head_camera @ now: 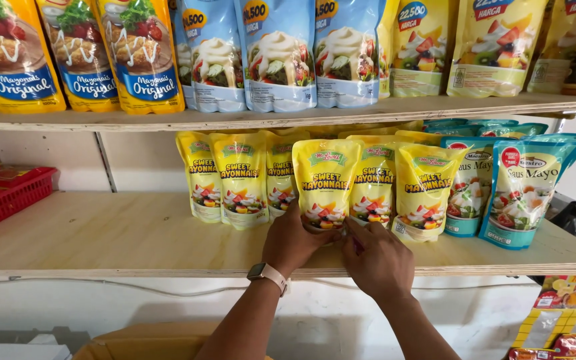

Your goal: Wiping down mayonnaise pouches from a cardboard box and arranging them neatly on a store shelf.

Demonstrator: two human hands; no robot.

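Shelving of pale bare wood fills the view in two tiers. The upper shelf (288, 115) carries tall glossy stand-up pouches: orange-yellow ones (75, 53) at the left, light blue ones (278, 57) in the middle, and yellow-green ones (495, 47) at the right, the last two groups bearing round price stickers near the top. The lower shelf (101, 237) has a smooth, matt board surface; its left half carries only a red plastic mesh basket (8, 197) at the far left edge. A row of smaller yellow pouches (241, 180) with green label bands and printed fruit pictures stands upright along the middle. Teal pouches (525, 193) stand just beside them at the right. A brown cardboard box (148, 340) sits below the shelf.

The front yellow pouch (327, 181) stands upright near the shelf's front edge, ahead of the row. The left hand (291, 243), with a wristwatch on a pale strap (268, 275), touches the pouch's lower left corner, fingers curled against its base. The right hand (378, 260) rests at the lower right corner, fingers bent, pinching the bottom edge. Both hands partly close on the pouch base.
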